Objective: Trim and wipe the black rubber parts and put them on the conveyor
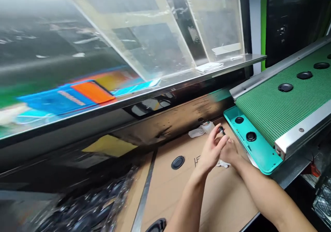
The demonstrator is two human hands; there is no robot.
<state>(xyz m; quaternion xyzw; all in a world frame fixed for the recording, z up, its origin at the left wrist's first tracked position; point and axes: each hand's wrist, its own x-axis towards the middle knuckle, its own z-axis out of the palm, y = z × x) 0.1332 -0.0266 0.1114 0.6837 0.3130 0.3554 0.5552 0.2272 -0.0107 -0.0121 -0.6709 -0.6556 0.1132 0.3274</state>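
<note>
hands meet at a black part above cardboard, near a teal tray.

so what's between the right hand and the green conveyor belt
In the head view, a teal tray lies between the right hand and the green conveyor belt; two round black parts sit in it.

Bare forearms converge, the left hand with bent fingers, the right hand close beside it.
</note>
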